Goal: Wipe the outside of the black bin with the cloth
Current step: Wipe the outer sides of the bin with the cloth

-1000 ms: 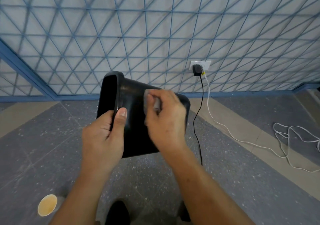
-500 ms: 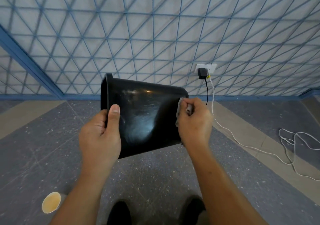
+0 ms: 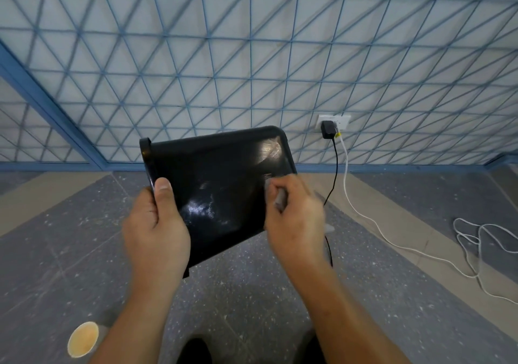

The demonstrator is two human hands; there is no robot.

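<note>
The black bin (image 3: 221, 184) is held sideways in the air above the floor, its rim to the left and its base to the right. My left hand (image 3: 157, 229) grips the rim, thumb lying on the outer wall. My right hand (image 3: 294, 215) holds a small grey cloth (image 3: 276, 195) bunched in its fingers and presses it on the bin's outer side near the base. Most of the cloth is hidden inside the hand.
A black cable (image 3: 333, 173) and a white cable (image 3: 392, 240) run from a wall socket (image 3: 335, 122) down across the floor to the right. A paper cup (image 3: 82, 340) stands on the floor at the lower left. My shoes (image 3: 193, 351) show at the bottom.
The bin has turned so its broad side faces me instead of its opening. My right hand with the cloth slid from the middle of the wall toward the base end.
</note>
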